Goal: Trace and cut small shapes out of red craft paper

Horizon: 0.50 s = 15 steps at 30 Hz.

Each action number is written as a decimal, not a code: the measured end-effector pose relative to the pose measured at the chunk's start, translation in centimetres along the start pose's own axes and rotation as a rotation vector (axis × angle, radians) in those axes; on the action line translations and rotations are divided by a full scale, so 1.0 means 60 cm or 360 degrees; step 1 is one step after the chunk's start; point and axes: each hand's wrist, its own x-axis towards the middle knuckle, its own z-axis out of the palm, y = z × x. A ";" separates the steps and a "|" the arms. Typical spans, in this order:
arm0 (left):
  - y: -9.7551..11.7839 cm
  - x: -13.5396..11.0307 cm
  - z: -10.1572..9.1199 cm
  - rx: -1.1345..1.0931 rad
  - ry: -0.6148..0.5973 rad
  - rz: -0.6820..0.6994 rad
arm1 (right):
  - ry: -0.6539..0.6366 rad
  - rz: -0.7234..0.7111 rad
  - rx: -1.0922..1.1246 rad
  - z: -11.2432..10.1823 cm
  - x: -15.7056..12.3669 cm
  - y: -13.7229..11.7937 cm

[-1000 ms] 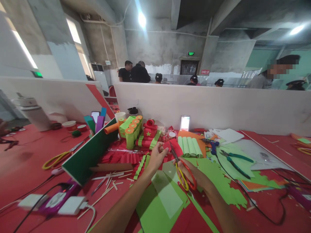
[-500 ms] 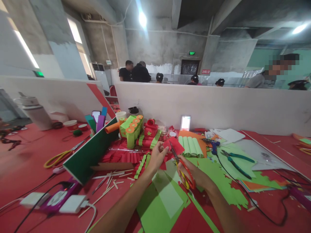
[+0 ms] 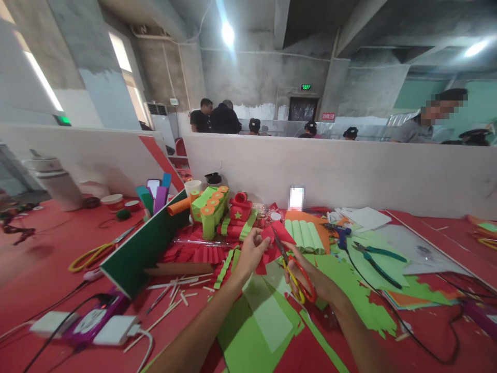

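Observation:
My left hand (image 3: 251, 252) pinches a small piece of red paper (image 3: 276, 238) and holds it up above the table. My right hand (image 3: 310, 280) grips red-and-yellow scissors (image 3: 295, 273), fingers through the handles, with the blades reaching into the red paper. Both hands hover over sheets of green paper (image 3: 256, 321) lying on the red table.
A dark green board (image 3: 143, 243) leans at the left. Behind it stand paper craft models (image 3: 221, 210), green paper rolls (image 3: 305, 234), a glue gun (image 3: 339, 233) and pliers (image 3: 378, 259). Yellow scissors (image 3: 93, 254), chargers (image 3: 112, 329), cables and wooden sticks lie at left. People stand beyond the white partition (image 3: 349, 171).
The scissors' handles have opened and closed a little while the blades stay in the red paper. My left hand has turned the paper slightly. The view has shifted a bit.

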 end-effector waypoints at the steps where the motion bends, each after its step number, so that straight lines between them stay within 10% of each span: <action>1: 0.000 0.000 0.000 -0.0004 0.0003 -0.0001 | -0.0005 0.0009 0.0015 -0.001 0.001 0.000; 15: -0.002 -0.001 0.003 -0.0115 0.0015 -0.0056 | 0.0032 0.0058 -0.0056 0.002 0.003 -0.004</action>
